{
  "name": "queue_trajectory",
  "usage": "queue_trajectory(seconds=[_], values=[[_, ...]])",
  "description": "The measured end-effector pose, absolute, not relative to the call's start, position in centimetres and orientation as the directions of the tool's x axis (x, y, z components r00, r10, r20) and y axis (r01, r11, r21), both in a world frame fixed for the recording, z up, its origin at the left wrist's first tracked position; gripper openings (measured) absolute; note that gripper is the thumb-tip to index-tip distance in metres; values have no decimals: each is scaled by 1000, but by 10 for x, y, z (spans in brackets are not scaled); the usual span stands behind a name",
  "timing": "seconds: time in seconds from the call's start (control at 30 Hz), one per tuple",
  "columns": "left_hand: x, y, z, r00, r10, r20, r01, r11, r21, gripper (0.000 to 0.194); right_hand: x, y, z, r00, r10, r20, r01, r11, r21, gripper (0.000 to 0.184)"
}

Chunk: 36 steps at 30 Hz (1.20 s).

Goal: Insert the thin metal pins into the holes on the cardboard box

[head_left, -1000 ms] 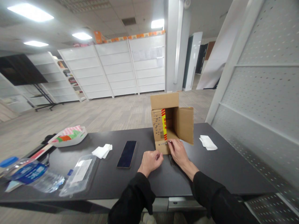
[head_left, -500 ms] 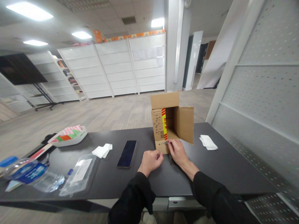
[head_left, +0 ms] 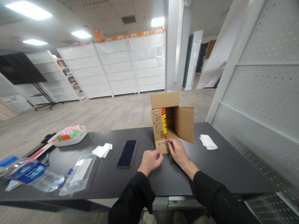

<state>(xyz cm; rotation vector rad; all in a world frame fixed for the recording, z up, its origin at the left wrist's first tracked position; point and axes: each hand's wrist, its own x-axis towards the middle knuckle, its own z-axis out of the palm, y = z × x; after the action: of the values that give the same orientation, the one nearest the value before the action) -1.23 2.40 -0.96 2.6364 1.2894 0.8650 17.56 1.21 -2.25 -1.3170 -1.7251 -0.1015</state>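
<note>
An open cardboard box lies on its side on the dark table, its flaps spread and a red and yellow tape strip inside. My right hand rests on the box's lower flap, its fingers pinched on a small thin metal object I cannot name. My left hand is curled into a loose fist just left of it, near the flap's corner; nothing shows in it. Thin dark rods lie on the table between my hands.
A black phone lies left of my hands. Folded white tissues sit further left, another tissue to the right. A clear plastic bag, a water bottle and a tray of colourful packets occupy the left end.
</note>
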Motion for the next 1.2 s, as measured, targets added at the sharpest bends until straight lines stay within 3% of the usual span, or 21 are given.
queue_trajectory(seconds=[0.73,1.2], values=[[-12,24,-9,482,754,446,701,-637,321,34,176,14,-26,135,708,693,746,387,-542,21],[-12,24,-9,492,740,458,692,-652,311,32,176,11,-22,49,723,689,789,395,-470,23]])
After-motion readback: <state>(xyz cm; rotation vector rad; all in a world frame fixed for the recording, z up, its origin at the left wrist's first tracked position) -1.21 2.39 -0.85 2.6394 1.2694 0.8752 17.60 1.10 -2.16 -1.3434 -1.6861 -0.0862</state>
